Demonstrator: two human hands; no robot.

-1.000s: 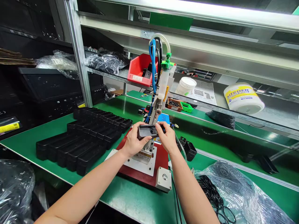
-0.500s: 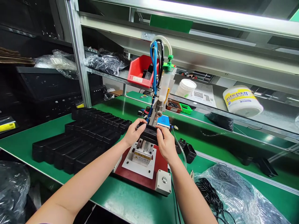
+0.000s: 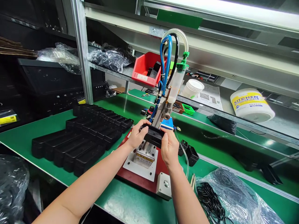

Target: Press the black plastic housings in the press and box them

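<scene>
Left hand point(image 3: 137, 136) and right hand point(image 3: 169, 147), equally near, grasp the black case point(image 3: 154, 135) by its ends, long axis running ten to four o'clock; syringe point(image 3: 176, 83) at one, metal block point(image 3: 144, 159) at seven

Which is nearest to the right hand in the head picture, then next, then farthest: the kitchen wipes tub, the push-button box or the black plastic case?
Starting from the right hand:
1. Black plastic case: touching it, on its left.
2. Push-button box: below it in the picture.
3. Kitchen wipes tub: far right, up on the shelf.
</scene>
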